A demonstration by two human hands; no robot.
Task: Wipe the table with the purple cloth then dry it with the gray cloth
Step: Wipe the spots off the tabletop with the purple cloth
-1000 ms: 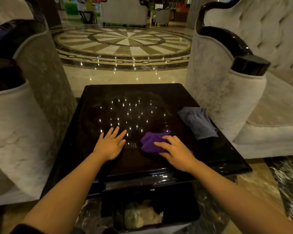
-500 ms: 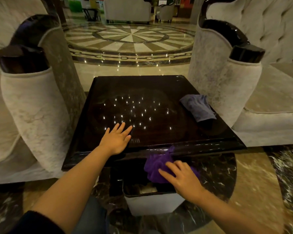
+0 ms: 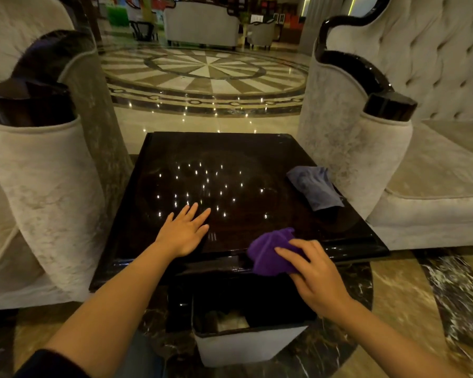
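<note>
The glossy black table (image 3: 230, 148) stands between two armchairs and mirrors small ceiling lights. My right hand (image 3: 316, 276) grips the bunched purple cloth (image 3: 269, 252) at the table's near edge, right of the middle. My left hand (image 3: 185, 231) lies flat on the tabletop with fingers spread, holding nothing. The gray cloth (image 3: 314, 188) lies crumpled on the table's right side, apart from both hands.
A white bin (image 3: 246, 347) with a dark inside and some rubbish stands on the floor under the table's near edge. Pale upholstered armchairs flank the table at left (image 3: 47, 186) and right (image 3: 350, 148). Patterned marble floor (image 3: 208, 75) lies beyond.
My right hand pulled the purple cloth off the near edge down over the bin, then raised it back to the table's near edge. My left hand stayed flat on the table.
</note>
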